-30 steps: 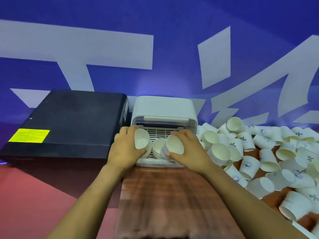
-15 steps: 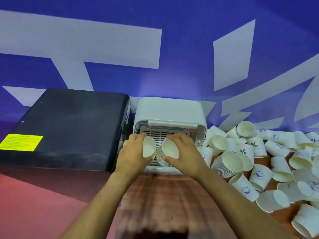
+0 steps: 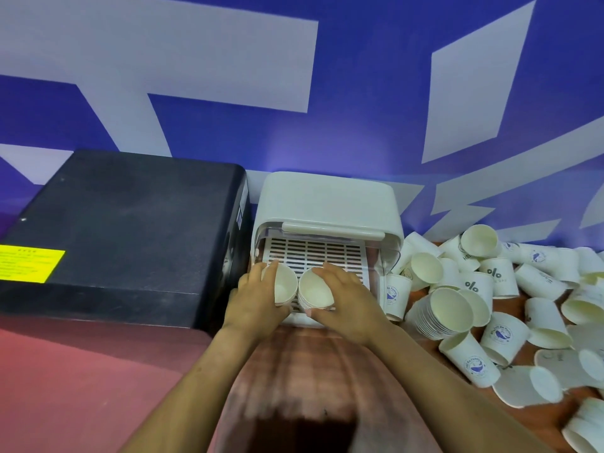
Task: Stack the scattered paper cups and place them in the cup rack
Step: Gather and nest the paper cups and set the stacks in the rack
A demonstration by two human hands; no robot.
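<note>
My left hand (image 3: 258, 299) grips one cup stack (image 3: 283, 286), right hand (image 3: 346, 299) grips second stack (image 3: 315, 294), both on cup rack (image 3: 327, 204) grille. Slide stacks in side by side, mouths level, avoid crushing rims.

The cup rack (image 3: 327, 207) stands against the wall (image 3: 359, 76), a black box (image 3: 124, 230) just beside it on its left, scattered paper cups (image 3: 510, 305) heaped on the table (image 3: 327, 371) to its right.
</note>
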